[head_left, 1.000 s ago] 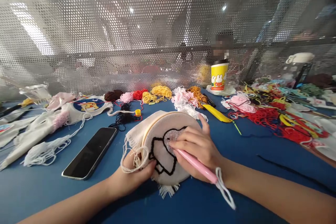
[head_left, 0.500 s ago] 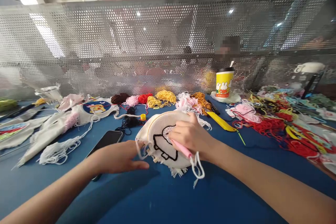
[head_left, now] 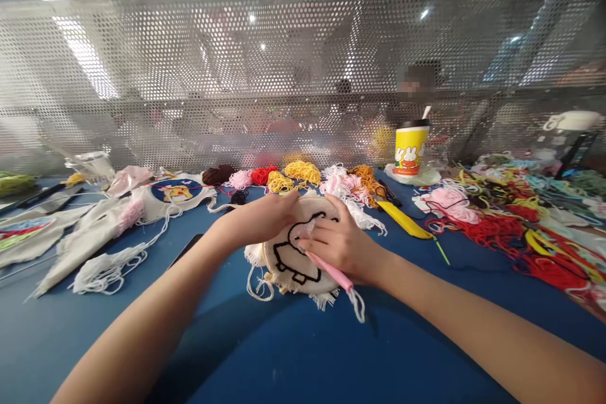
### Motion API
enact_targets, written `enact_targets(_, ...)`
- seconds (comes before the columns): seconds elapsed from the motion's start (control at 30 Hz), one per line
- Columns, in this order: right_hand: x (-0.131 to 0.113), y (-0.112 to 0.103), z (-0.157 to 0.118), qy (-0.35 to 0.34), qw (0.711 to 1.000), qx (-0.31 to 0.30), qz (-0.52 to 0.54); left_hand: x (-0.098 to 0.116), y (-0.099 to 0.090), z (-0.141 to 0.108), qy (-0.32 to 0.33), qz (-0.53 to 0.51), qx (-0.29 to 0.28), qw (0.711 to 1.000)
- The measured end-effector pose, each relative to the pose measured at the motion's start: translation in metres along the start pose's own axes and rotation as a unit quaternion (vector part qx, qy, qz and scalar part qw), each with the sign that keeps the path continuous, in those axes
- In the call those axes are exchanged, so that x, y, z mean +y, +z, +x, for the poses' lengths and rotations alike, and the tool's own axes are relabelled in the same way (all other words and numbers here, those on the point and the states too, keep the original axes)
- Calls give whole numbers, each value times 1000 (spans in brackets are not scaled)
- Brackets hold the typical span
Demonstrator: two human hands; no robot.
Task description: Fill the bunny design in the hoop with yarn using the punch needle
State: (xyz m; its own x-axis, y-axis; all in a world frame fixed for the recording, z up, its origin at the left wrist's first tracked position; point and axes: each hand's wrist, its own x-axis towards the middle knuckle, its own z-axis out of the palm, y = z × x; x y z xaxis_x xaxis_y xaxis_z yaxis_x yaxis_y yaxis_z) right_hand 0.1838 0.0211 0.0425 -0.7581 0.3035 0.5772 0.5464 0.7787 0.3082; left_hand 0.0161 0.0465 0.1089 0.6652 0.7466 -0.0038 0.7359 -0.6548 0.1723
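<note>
A round hoop (head_left: 271, 259) stretches pale cloth with a black yarn outline (head_left: 297, 273) on it. My right hand (head_left: 335, 241) is closed on a pink punch needle (head_left: 334, 270), its tip end over the cloth and hidden by the fingers. White yarn (head_left: 358, 304) trails from the tool's rear end. At the hoop's upper left edge, my left hand (head_left: 271, 218) has its fingers curled round the rim, the tips partly hidden. Frayed cloth edges hang below the hoop.
Yarn piles (head_left: 303, 172) line the back. A yellow cutter (head_left: 404, 219) and red yarn (head_left: 502, 237) are at the right. Behind stands a yellow cup (head_left: 411, 148). A phone (head_left: 187, 249) lies partly under my left arm; finished cloth pieces (head_left: 175, 192) are at the left.
My left hand has moved from the hoop's lower left up to its upper left rim. The hoop has turned and flattened a little, with the pink tool still in my right hand.
</note>
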Motion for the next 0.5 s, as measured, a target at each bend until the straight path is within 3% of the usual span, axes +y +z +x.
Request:
enact_targets(0.17,-4,12,-7,9,997,49,55,-11,7,-3,-11,0,20,1000)
enact_targets(0.5,-1,-9,3,35,980,100,167,-14,11,-1,-15,2,24,1000)
